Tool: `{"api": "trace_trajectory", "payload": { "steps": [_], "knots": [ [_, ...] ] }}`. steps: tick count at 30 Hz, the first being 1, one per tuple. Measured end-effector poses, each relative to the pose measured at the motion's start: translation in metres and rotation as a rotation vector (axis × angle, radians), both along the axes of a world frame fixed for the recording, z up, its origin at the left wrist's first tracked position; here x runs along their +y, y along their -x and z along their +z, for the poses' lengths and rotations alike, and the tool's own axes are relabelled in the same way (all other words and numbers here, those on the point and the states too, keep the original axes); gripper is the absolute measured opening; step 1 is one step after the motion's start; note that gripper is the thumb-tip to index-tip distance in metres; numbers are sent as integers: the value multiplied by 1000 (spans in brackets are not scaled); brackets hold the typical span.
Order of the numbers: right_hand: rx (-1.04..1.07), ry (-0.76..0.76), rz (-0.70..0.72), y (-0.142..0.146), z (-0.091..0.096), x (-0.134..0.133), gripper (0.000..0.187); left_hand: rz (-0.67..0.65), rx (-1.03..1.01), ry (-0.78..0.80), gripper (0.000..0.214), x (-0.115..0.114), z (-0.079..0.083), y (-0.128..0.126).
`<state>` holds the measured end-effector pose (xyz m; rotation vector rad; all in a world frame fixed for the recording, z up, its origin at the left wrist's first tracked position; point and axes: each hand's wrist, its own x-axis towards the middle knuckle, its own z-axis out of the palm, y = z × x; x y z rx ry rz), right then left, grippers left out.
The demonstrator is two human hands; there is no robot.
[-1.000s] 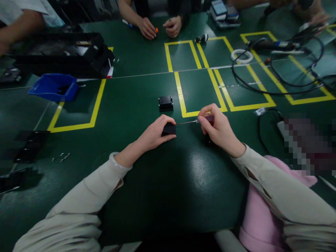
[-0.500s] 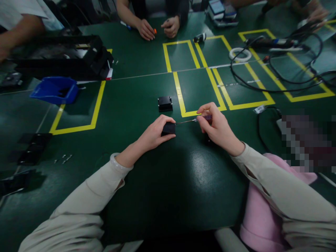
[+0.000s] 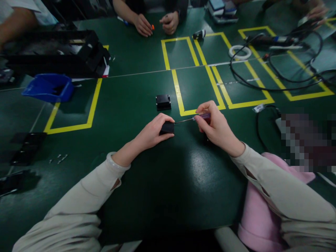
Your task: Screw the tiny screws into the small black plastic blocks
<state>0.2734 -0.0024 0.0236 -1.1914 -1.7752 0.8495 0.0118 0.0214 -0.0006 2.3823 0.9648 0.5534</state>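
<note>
My left hand (image 3: 153,134) pins the small black box (image 3: 167,128) to the green table (image 3: 157,196), fingers curled over its top and sides. My right hand (image 3: 216,127) pinches the screwdriver (image 3: 193,119), its tip at the box's right face. The box looks light, stiff and likely to skid, so I'd grip its sides. The tip's contact is too small to make out.

I wear long beige sleeves (image 3: 78,199), each with a small slit near the cuff, a pale bangle (image 3: 115,159) above my left hand (image 3: 153,133), and a pink garment (image 3: 259,217) over my lap.
</note>
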Motion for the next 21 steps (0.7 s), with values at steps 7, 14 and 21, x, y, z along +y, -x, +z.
{"api": "trace_trajectory", "payload": {
  "steps": [7, 14, 21],
  "knots": [
    [20, 9, -3, -1, 2, 1, 17, -28, 19, 26, 37, -2, 0, -2],
    [-9, -62, 10, -2, 3, 1, 8, -42, 8, 11, 37, -3, 0, -4],
    [-72, -107, 24, -2, 6, -1, 10, -45, 4, -5, 38, -3, -1, -4]
  ]
}}
